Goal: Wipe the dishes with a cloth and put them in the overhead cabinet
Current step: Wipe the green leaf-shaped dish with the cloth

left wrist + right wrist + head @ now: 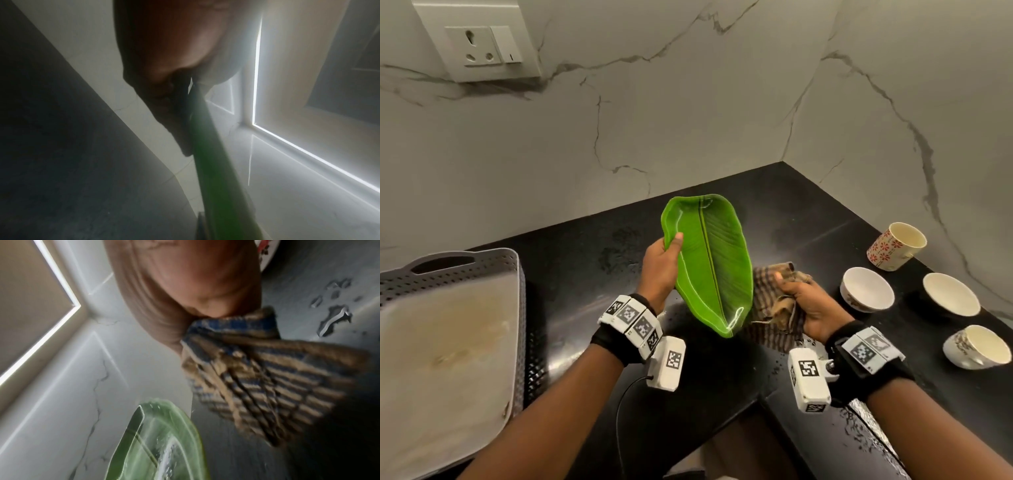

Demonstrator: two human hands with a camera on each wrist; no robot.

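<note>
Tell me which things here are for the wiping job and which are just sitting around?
For the job:
- green leaf plate, held in the left hand
- checked cloth, held in the right hand
- two white bowls and two cups, waiting on the black counter

Just there:
- grey tray
- wall socket

A grey perforated tray [453, 270] is sitting at 9 o'clock on the black counter [808, 219]. A white socket [479, 44] is hanging on the marble wall [688, 113] at 11 o'clock. Water drops [333, 316] are lying on the counter.
</note>
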